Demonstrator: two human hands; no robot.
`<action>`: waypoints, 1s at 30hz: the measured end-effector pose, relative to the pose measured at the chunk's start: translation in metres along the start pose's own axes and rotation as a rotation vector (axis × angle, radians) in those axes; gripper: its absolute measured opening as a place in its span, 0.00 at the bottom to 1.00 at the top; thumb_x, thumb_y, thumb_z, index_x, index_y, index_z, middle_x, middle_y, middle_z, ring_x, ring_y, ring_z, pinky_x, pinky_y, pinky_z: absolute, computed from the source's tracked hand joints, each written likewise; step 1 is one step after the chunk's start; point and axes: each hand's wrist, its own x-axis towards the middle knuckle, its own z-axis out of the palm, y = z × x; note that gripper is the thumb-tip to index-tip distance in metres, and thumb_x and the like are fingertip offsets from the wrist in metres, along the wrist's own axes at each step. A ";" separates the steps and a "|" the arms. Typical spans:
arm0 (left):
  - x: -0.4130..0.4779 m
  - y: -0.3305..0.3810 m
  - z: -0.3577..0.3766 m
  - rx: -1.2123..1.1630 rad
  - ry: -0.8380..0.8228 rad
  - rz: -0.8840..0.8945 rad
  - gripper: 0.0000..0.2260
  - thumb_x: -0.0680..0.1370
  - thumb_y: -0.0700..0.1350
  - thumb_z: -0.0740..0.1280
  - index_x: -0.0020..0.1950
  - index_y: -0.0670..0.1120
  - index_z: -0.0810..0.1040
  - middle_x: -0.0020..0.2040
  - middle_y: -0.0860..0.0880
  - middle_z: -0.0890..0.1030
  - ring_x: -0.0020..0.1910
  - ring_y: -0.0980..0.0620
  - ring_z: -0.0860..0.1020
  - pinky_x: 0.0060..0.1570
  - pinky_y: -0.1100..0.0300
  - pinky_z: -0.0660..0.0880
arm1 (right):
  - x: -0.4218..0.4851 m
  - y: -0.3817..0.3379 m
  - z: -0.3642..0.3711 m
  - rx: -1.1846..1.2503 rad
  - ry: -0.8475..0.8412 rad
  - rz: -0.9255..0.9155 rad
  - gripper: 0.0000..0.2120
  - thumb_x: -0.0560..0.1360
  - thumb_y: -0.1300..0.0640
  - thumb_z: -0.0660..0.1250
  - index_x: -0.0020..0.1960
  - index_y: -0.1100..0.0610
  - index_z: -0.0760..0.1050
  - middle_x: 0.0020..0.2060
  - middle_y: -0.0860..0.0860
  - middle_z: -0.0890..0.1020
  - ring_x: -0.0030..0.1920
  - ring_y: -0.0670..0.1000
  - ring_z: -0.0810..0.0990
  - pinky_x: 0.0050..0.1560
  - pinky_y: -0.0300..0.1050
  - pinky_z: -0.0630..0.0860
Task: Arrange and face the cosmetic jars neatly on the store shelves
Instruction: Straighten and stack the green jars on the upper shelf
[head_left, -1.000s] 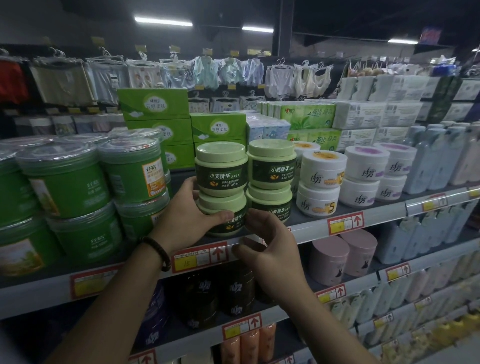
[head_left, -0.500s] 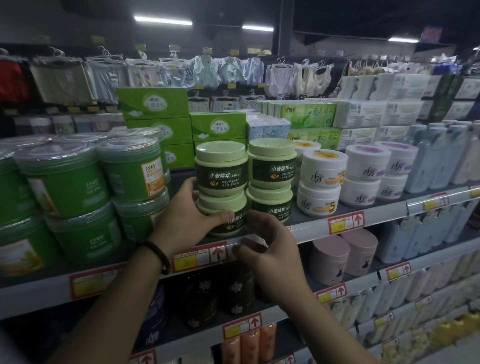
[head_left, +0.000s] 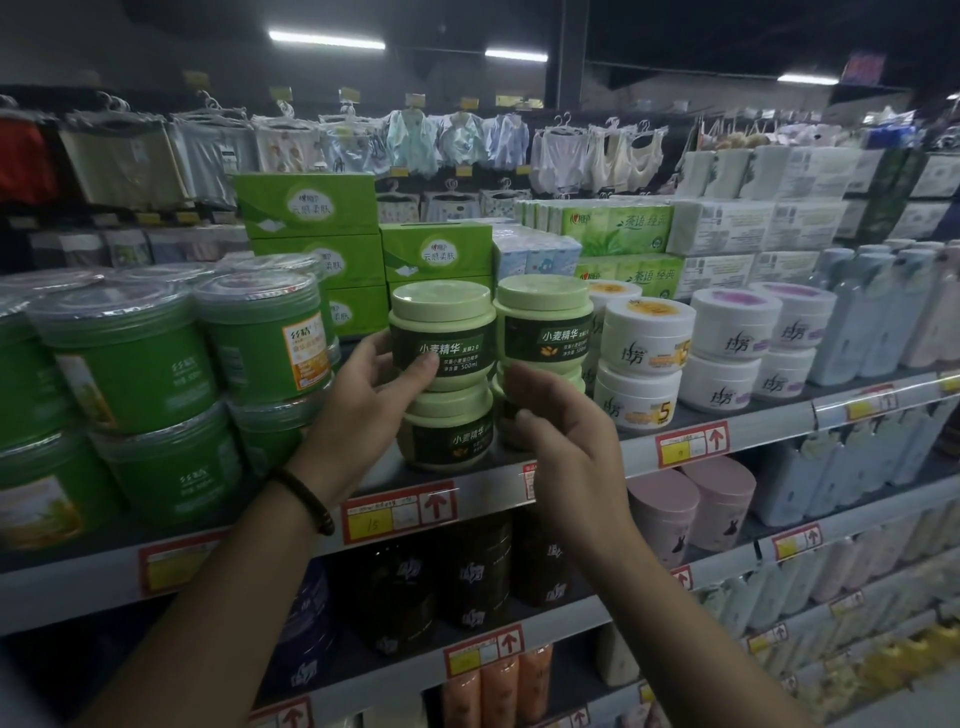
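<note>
The right hand (head_left: 566, 441) covers most of the lower right jar (head_left: 503, 423), label included, and whether its fingers touch that jar cannot be told. The fingers of the left hand (head_left: 374, 395) disappear behind the upper left jar (head_left: 441, 332), and both forearms run off the bottom edge. Print on the price tags (head_left: 399, 512) is too small to read; the leftmost tub (head_left: 18, 374) is cut by the left edge.

The green jars (head_left: 441, 338) are showing smooth, matt plastic lids and dark satin labels; the big tubs (head_left: 130, 364) are gleaming under clear, glossy plastic tops; the white jars (head_left: 644, 338) are looking smooth and faintly shiny; the shelf edge (head_left: 774, 423) is reading as dull grey metal; soft cloth garments (head_left: 556, 156) are hanging behind.
</note>
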 end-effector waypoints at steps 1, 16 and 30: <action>0.000 0.002 0.001 -0.030 -0.011 -0.002 0.29 0.76 0.52 0.74 0.74 0.46 0.74 0.65 0.47 0.85 0.64 0.49 0.83 0.70 0.42 0.77 | 0.003 -0.003 0.001 0.007 0.002 -0.003 0.20 0.80 0.64 0.63 0.67 0.49 0.80 0.61 0.43 0.87 0.66 0.43 0.84 0.69 0.48 0.80; 0.002 -0.013 0.000 0.098 0.006 0.024 0.37 0.74 0.46 0.81 0.79 0.49 0.69 0.66 0.52 0.83 0.64 0.54 0.82 0.67 0.47 0.78 | 0.010 0.005 0.001 0.042 -0.138 0.026 0.28 0.76 0.69 0.62 0.75 0.58 0.77 0.69 0.48 0.84 0.71 0.45 0.81 0.73 0.48 0.77; -0.005 -0.028 0.008 0.393 0.032 0.076 0.39 0.64 0.52 0.86 0.71 0.54 0.73 0.61 0.59 0.84 0.60 0.62 0.82 0.62 0.55 0.80 | -0.003 0.018 0.002 -0.006 -0.141 0.130 0.28 0.79 0.77 0.62 0.68 0.51 0.80 0.63 0.43 0.87 0.66 0.41 0.83 0.67 0.37 0.78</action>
